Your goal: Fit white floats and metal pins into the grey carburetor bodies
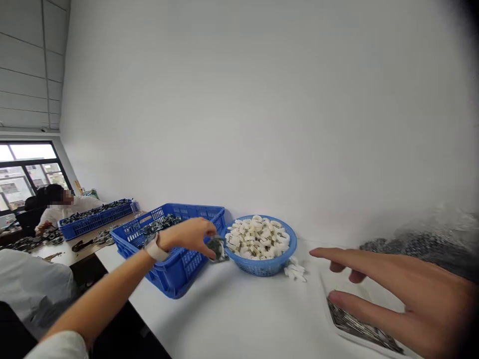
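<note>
My left hand (192, 234) is closed on a small dark, shiny part (217, 248), blurred, whose kind I cannot make out. It is between a blue plastic crate (175, 276) holding similar dark parts (160, 224) and a round blue basket (258, 267). White plastic pieces (258, 237) are heaped in that basket. On the right, my right hand (407, 289) hovers with thumb and fingers apart, nothing visible between them. Below it stands a clear tray (329, 319) of thin metal pins (359, 326), partly hidden by the hand.
A few loose white pieces (295, 271) lie beside the basket. At the right rear, a clear plastic bag (441, 224) lies over dark material. To the left, a person (71, 207) sits at another table with a long blue crate (97, 219) and scattered parts.
</note>
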Demonstrator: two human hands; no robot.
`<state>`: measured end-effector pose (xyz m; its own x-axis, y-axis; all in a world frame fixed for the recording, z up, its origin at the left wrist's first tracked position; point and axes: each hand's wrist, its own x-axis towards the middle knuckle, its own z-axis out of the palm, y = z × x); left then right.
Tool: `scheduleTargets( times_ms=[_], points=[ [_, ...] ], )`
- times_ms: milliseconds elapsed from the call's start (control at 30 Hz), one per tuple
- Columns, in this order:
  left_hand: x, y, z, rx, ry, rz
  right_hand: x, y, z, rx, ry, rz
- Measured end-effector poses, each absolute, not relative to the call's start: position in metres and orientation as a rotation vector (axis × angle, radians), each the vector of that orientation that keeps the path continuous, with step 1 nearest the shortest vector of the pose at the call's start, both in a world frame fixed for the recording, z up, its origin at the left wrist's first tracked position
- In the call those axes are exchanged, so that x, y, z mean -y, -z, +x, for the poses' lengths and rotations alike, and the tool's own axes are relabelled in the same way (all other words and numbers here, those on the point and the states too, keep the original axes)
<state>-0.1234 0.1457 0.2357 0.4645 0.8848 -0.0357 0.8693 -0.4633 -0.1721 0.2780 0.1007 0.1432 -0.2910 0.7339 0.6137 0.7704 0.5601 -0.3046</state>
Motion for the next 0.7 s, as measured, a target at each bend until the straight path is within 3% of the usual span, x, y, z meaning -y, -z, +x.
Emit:
scheduleTargets(
  times_ms=[233, 500, 700],
  points=[
    [-0.117, -0.152, -0.026, 1.128, -0.067, -3.184, -0.065, -0.179, 0.290, 2.234, -0.074, -1.362],
    [-0.135, -0.123, -0.003, 1.220, -0.130, -3.240, -0.052, -0.202, 0.292, 2.325, -0.224, -1.440],
    [-0.140, -0.099, -0.012, 1.369, 0.046, -3.339, -0.056, -0.201, 0.280, 2.364, -0.240, -1.337]
  ],
)
